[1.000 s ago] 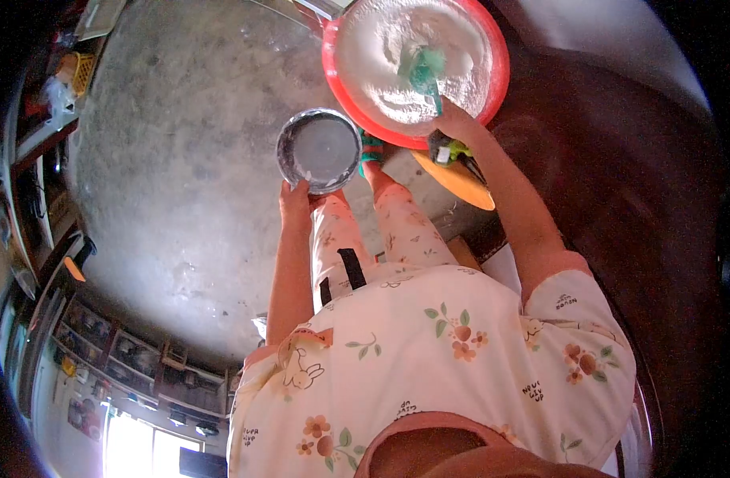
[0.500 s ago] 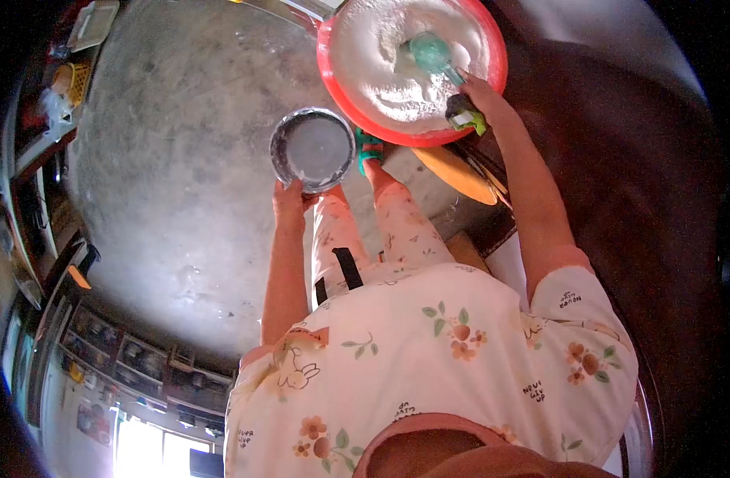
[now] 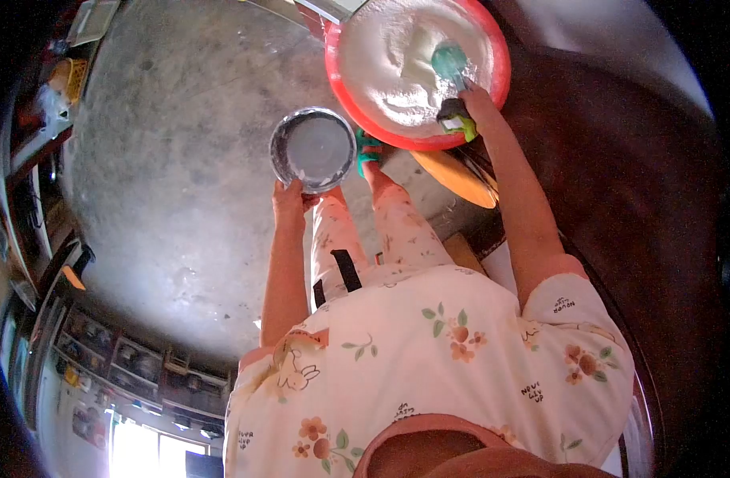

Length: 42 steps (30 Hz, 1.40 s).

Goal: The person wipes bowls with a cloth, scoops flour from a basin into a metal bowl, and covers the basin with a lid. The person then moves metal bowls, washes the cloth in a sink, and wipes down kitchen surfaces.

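Two hands, two holds. Left hand [image 3: 291,196] grips the near rim of one metal bowl [image 3: 280,153], held over the legs. Right hand [image 3: 478,105] closes around the handle of one green scoop [image 3: 449,60], its head at the white powder [image 3: 381,48]. One red basin [image 3: 343,89] holds the powder, ahead and right of the bowl. One green sandal [image 3: 368,150] shows between bowl and basin.

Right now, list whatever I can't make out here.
All in the head view:
- Left hand: some fingers hidden beneath the grey bowl.
- Green scoop: handle end covered by the right hand.
- Red basin: far rim cut off by the top edge.
- Shelf items: too small and dim.
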Each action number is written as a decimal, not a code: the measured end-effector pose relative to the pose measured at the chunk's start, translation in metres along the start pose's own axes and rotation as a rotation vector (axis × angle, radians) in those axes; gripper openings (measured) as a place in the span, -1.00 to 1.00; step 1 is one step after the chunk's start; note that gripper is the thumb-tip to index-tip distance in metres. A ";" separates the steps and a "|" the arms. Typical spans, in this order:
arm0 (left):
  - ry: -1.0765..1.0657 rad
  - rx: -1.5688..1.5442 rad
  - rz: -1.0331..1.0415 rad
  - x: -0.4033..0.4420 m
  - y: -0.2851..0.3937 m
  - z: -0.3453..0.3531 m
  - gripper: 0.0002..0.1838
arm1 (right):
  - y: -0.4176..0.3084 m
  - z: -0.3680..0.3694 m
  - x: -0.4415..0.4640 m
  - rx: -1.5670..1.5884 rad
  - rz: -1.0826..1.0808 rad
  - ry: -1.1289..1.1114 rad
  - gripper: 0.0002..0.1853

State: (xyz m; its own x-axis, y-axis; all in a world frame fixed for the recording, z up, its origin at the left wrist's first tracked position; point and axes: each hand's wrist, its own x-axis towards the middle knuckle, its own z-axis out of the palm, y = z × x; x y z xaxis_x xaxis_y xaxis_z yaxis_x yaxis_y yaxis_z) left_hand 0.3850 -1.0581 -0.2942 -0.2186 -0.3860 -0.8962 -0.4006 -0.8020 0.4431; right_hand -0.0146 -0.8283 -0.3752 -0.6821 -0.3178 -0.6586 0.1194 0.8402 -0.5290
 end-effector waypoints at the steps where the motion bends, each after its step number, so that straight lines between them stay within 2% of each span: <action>1: 0.006 -0.032 0.008 0.001 0.000 -0.001 -0.70 | -0.023 0.003 -0.004 -0.115 -0.087 0.015 -0.42; 4: -0.003 -0.061 0.016 0.007 -0.009 -0.006 -0.71 | -0.053 0.016 0.002 -0.223 -0.119 0.068 -0.40; 5: -0.015 -0.062 0.023 0.011 -0.012 -0.008 -0.72 | -0.067 0.015 -0.004 -0.278 -0.139 0.019 -0.38; 8: 0.015 -0.019 -0.013 0.005 -0.005 -0.009 -0.68 | -0.058 0.031 0.010 -0.418 -0.255 0.068 -0.35; 13: 0.020 -0.015 -0.008 0.010 -0.006 -0.014 -0.67 | -0.100 0.042 -0.019 -0.750 -0.121 -0.049 -0.26; 14: 0.018 -0.023 -0.010 0.010 -0.006 -0.015 -0.66 | -0.103 0.046 -0.026 -0.750 -0.119 -0.047 -0.26; 16: 0.018 -0.039 -0.007 0.011 -0.005 -0.015 -0.67 | -0.107 0.050 -0.037 -0.973 -0.168 -0.096 -0.22; 17: 0.022 -0.055 -0.005 0.012 -0.006 -0.016 -0.67 | -0.107 0.050 -0.044 -0.973 -0.168 -0.093 -0.22; 21: -0.012 -0.063 0.018 0.018 -0.014 -0.021 -0.67 | -0.090 0.051 -0.068 -1.301 -0.404 -0.102 -0.32; 25: -0.004 -0.037 0.019 0.011 -0.010 -0.018 -0.66 | -0.056 0.043 -0.078 -1.284 -0.441 -0.132 -0.29; 27: 0.000 -0.022 0.021 0.011 -0.011 -0.018 -0.65 | -0.039 0.037 -0.079 -1.389 -0.392 -0.161 -0.33; 31: -0.013 -0.055 0.019 0.019 -0.019 -0.025 -0.65 | -0.019 0.021 -0.086 -1.409 -0.476 -0.101 -0.34; 34: -0.019 -0.047 0.028 0.016 -0.012 -0.024 -0.65 | -0.022 0.011 -0.087 -1.436 -0.388 -0.084 -0.33; 37: -0.059 -0.050 0.064 0.016 -0.010 -0.023 -0.62 | -0.024 0.000 -0.076 -1.321 -0.298 -0.070 -0.30; 39: -0.093 -0.060 0.099 0.026 -0.007 -0.016 -0.59 | -0.009 -0.008 -0.052 -0.921 -0.159 -0.066 -0.32; 40: -0.071 -0.051 0.082 0.033 -0.003 -0.006 -0.60 | 0.004 -0.014 -0.034 -0.915 -0.159 -0.067 -0.32; 42: -0.048 -0.029 0.067 0.038 0.012 0.016 -0.60 | 0.026 -0.023 -0.004 -0.590 -0.241 -0.047 -0.35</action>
State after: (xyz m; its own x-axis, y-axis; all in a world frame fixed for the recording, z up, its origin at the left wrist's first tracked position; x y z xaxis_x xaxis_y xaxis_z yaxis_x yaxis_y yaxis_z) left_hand 0.3581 -1.0753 -0.3229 -0.2866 -0.4175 -0.8623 -0.3575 -0.7884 0.5006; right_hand -0.0256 -0.7950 -0.3738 -0.6068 -0.5352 -0.5877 -0.4596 0.8394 -0.2900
